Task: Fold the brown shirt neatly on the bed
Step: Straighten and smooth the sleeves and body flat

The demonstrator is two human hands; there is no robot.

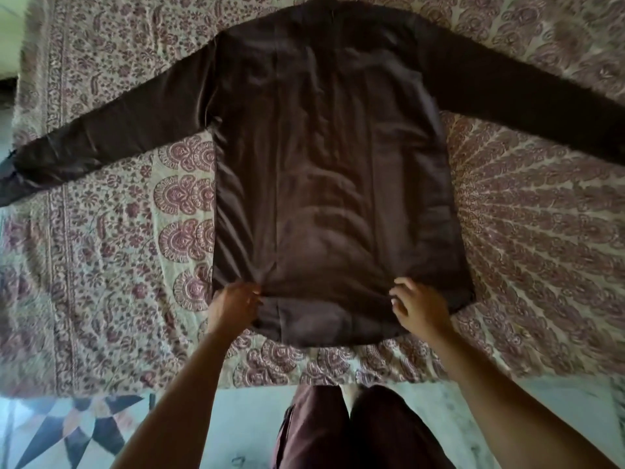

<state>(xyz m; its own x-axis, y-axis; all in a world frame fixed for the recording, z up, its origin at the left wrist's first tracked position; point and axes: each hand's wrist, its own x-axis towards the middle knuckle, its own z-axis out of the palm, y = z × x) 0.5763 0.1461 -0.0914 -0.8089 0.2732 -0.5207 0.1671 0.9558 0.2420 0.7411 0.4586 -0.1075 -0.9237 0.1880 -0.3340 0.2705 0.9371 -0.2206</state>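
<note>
The brown shirt [331, 170] lies flat on the bed, collar away from me, both long sleeves spread out to the left and right. Its lower hem is nearest me and slightly bunched. My left hand [233, 304] rests on the hem's left part, fingers pinching a small pucker of fabric. My right hand [417, 308] hovers over or touches the hem's right part with fingers spread and curled; it grips nothing that I can make out.
The bed carries a cream sheet [541, 231] with a red paisley print. The bed's near edge [236, 384] runs just below the shirt. My legs [338, 431] stand against it on a pale tiled floor with a star pattern [84, 428].
</note>
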